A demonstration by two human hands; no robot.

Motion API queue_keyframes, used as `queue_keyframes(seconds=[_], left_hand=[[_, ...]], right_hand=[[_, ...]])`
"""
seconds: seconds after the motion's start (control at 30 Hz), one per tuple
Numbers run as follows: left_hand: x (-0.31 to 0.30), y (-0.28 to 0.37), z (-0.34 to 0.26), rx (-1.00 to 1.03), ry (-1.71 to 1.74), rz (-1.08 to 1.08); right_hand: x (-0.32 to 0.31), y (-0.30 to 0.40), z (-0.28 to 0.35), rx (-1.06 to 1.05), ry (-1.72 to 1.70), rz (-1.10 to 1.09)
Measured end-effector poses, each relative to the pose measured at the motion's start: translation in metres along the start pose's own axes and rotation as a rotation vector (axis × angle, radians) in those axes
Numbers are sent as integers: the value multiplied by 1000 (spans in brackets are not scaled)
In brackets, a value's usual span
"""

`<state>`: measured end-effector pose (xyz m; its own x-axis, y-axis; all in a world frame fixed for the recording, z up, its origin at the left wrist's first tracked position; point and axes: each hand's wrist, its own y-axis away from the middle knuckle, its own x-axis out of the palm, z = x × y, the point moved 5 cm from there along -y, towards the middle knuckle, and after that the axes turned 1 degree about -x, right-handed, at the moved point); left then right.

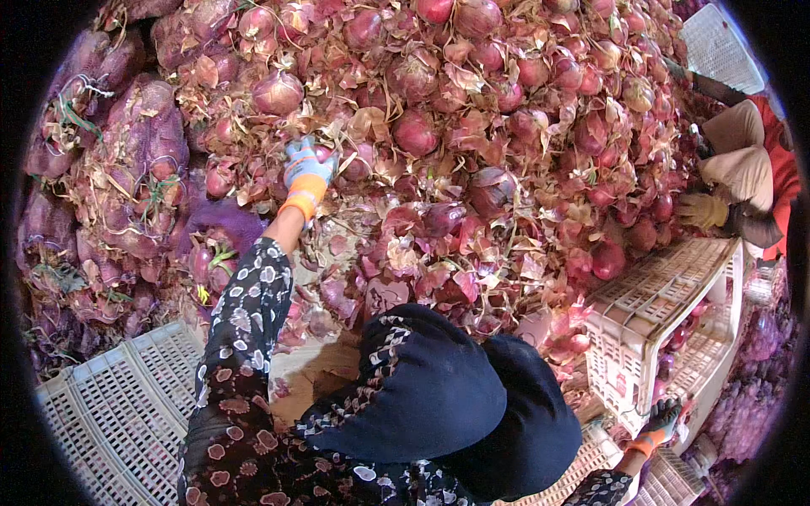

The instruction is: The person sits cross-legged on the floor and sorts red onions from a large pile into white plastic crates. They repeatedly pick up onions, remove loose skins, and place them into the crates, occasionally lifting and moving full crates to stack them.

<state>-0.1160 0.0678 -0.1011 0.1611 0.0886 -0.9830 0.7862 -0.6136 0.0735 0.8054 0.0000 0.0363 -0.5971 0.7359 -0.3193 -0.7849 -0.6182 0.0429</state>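
Observation:
My left hand (309, 169), in a grey and orange work glove, reaches into the near left slope of a large heap of red onions (416, 133) with loose dry skins. Its fingers are on a red onion (323, 154); whether they grip it I cannot tell. At the lower right, my right hand (663, 417), in a dark and orange glove, is at the open side of a white plastic crate (623, 360) lying tipped, with red onions inside. Something small and reddish is at its fingertips, too small to name.
Filled purple mesh sacks (136, 164) stand at the left. A white slatted crate (126, 405) lies lower left, another crate (721, 47) upper right. A co-worker's gloved hand (701, 210) touches the heap's right edge. More crates (671, 477) sit lower right.

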Motion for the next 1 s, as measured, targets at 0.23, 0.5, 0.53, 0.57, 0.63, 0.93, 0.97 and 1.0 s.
queue_keyframes(seconds=[0.23,0.5,0.53,0.57,0.63,0.93,0.97,1.0], left_hand=[[19,-27,24,33,288,46],[-20,123,-87,24,1663,908],[-31,138,-107,658,1259,471],[-59,165,-149,1020,634,429],[-24,191,-162,714,877,650],[14,70,-69,130,266,34],[24,52,-58,161,-12,24],[35,43,-67,215,-50,119]], right_hand=[[198,170,42,-389,214,821],[369,340,62,311,-62,1677],[378,349,58,336,-64,1738],[381,350,54,366,-62,1773],[383,359,57,679,-325,1589],[333,312,4,904,-444,1282],[333,314,1,927,-467,1277],[334,311,-4,1050,-592,1235]])
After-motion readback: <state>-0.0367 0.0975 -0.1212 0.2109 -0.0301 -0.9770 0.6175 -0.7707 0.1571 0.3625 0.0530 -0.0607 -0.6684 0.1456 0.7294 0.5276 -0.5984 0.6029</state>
